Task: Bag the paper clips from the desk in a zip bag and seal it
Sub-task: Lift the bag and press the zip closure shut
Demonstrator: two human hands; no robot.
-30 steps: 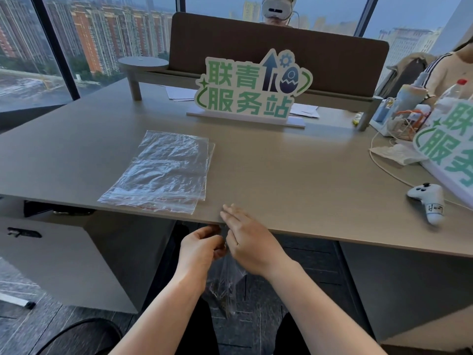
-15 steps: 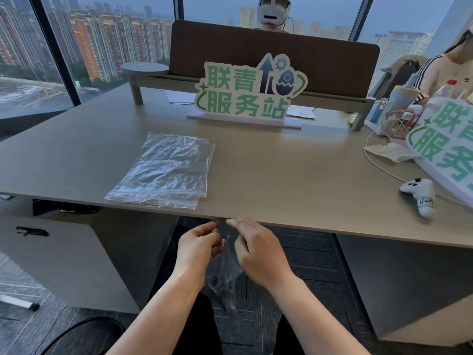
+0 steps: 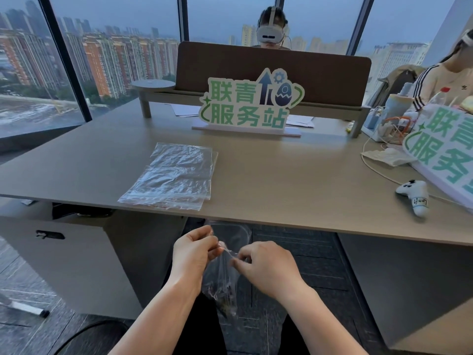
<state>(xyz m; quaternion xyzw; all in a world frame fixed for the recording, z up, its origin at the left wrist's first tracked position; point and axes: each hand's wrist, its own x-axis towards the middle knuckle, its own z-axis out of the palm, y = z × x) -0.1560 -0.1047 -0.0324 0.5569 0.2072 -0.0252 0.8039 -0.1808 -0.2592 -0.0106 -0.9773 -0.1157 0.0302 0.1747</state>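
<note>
A clear zip bag (image 3: 222, 283) hangs below the desk's front edge, over my lap. Small dark paper clips (image 3: 225, 304) sit bunched in its bottom, blurred through the plastic. My left hand (image 3: 192, 253) pinches the bag's top strip at its left end. My right hand (image 3: 266, 267) pinches the same strip a short way to the right, so the top is stretched between the two. No loose clips show on the desk (image 3: 281, 180).
A stack of spare clear zip bags (image 3: 174, 175) lies on the desk near its front edge, left of centre. A green-lettered sign (image 3: 249, 103) stands at the back. A white controller (image 3: 414, 197) and cable lie at the right. Two people sit beyond the desk.
My hands were close together at the desk's edge. They have dropped lower and moved apart along the bag's top, the right hand sliding rightward. The camera has tilted up slightly.
</note>
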